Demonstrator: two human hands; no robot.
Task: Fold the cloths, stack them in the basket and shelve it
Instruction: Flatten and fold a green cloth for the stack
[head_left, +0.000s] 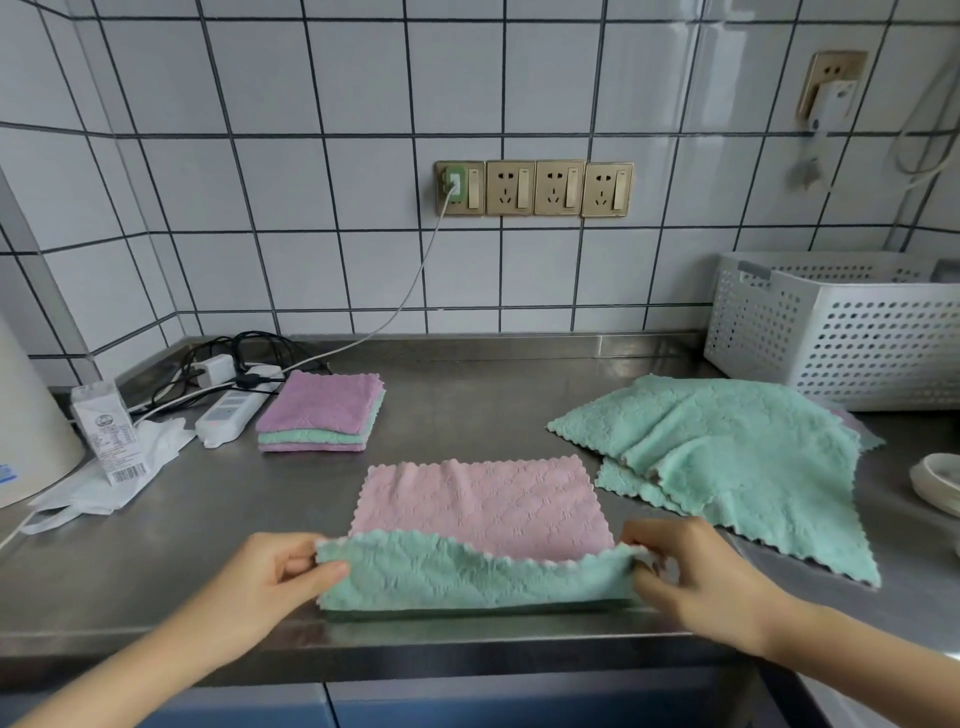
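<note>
Both near corners of the cloth (483, 525), flat on the table (467, 395), are pinched, one by the left hand (270, 577), one by the right hand (691, 577), apparently to fold it evenly away.

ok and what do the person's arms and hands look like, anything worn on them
Both forearms are bare as far as the frame shows: no sleeves, gloves or watch in view. The left hand and right hand show no rings or bracelets that I can make out. Nails look short and unpainted, though they are small in this wide-angle view.
</note>
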